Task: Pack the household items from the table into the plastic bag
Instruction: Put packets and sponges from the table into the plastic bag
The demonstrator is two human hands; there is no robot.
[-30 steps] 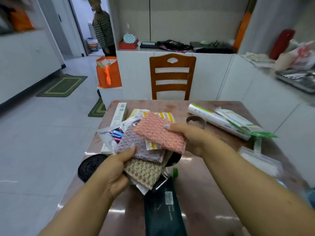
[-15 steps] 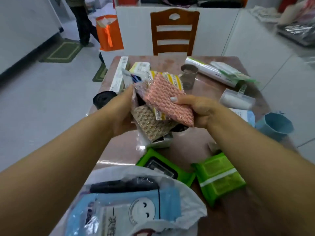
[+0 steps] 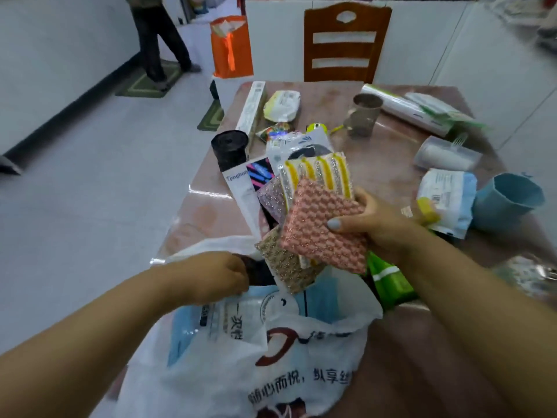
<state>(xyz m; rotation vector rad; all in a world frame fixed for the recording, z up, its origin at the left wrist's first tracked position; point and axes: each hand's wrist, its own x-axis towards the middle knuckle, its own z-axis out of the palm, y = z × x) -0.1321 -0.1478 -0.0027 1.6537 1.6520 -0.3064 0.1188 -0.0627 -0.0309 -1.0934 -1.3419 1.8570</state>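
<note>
My right hand [image 3: 376,224] grips a fanned bundle of packets above the bag's mouth: a pink glittery scrub pad [image 3: 322,224] on top, a yellow-striped sponge pack [image 3: 316,173], a beige pad [image 3: 286,267] and a white packet [image 3: 244,188] behind. My left hand [image 3: 211,276] is closed on the rim of the white printed plastic bag [image 3: 271,372], which lies at the table's near edge. A blue-and-white pack [image 3: 241,315] shows inside the bag. A green wipes pack [image 3: 388,282] lies just right of the opening.
Further back on the brown table [image 3: 391,152] lie a black bag roll [image 3: 230,149], a long white box [image 3: 251,107], a brown cup [image 3: 363,114], a wrap roll [image 3: 404,108], a clear container [image 3: 446,155] and a blue cup [image 3: 506,203]. A wooden chair [image 3: 346,43] stands behind; a person [image 3: 156,40] walks far left.
My left hand let go of the bundle and dropped to the bag's rim. The right hand carried the bundle nearer, over the bag. The view tilted down and the person walked further left.
</note>
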